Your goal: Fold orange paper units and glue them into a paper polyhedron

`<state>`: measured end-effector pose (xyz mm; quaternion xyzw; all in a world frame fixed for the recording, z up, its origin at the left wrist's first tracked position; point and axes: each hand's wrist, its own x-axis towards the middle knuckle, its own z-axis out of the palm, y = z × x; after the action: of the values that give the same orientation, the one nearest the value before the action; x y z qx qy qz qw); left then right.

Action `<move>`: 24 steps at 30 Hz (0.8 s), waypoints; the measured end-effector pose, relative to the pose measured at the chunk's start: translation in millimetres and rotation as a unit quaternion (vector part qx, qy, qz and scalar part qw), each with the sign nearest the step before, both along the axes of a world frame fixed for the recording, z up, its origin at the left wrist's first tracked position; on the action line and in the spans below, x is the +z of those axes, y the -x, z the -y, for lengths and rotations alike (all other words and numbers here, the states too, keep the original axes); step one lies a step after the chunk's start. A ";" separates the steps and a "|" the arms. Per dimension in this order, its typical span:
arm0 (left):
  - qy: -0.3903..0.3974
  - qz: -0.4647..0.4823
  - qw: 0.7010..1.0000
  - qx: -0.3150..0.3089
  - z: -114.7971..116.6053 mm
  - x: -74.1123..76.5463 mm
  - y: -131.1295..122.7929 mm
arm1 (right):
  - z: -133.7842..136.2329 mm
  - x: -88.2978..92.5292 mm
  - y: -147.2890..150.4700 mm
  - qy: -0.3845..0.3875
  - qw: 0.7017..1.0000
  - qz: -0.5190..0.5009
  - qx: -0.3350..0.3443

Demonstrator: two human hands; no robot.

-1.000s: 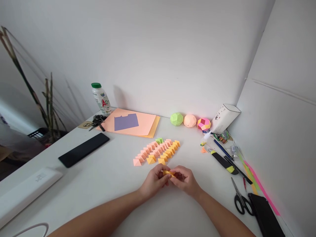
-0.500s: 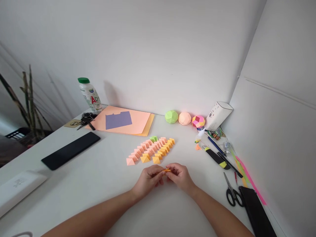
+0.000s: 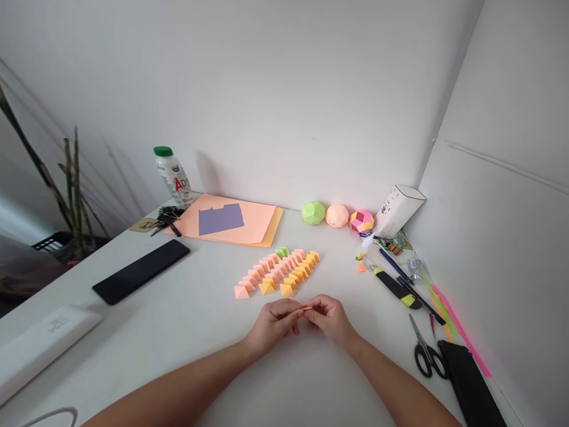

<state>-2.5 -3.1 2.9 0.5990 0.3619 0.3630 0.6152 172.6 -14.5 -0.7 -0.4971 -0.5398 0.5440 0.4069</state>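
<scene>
Between my two hands is a small orange paper piece [image 3: 306, 309], pinched at the fingertips and mostly covered by them. My left hand [image 3: 278, 320] grips it from the left, fingers closed. From the other side, my right hand [image 3: 331, 317] holds it between thumb and fingers. Just beyond the hands, rows of folded paper pyramids stand on the table: peach pyramids [image 3: 242, 292], orange pyramids [image 3: 287, 289] and a few green pyramids [image 3: 281, 252]. The fold of the held piece is too small to make out.
Paper balls in green [image 3: 313, 213], peach [image 3: 336, 216] and mixed colours [image 3: 361, 221] line the wall. At right lie a cutter [image 3: 395, 287], scissors [image 3: 427, 354] and a black phone-like case [image 3: 471, 379]. Peach sheets [image 3: 262, 216], a bottle [image 3: 174, 178] and a black slab [image 3: 142, 271] are left.
The whole view has shifted slightly, so things appear a little further right. Both hands keep their pinch on the orange paper piece, which now looks slightly turned.
</scene>
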 end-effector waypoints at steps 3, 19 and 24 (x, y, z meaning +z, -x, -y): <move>0.003 0.002 1.000 0.000 0.3 1.7 -0.2 | -0.1 1.0 0.0 -0.009 1.000 -0.001 -0.008; 0.064 0.013 0.998 0.012 -0.4 7.7 -1.0 | 6.5 -2.3 2.9 -0.098 0.995 0.012 -0.027; 0.059 0.010 0.998 0.016 0.0 6.2 -0.3 | 5.4 -1.4 3.0 -0.091 0.995 0.025 -0.021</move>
<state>-2.2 -3.1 9.1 0.5521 0.3860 0.3571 0.6470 169.6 -19.9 -2.1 -0.4827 -0.5863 0.4715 0.4483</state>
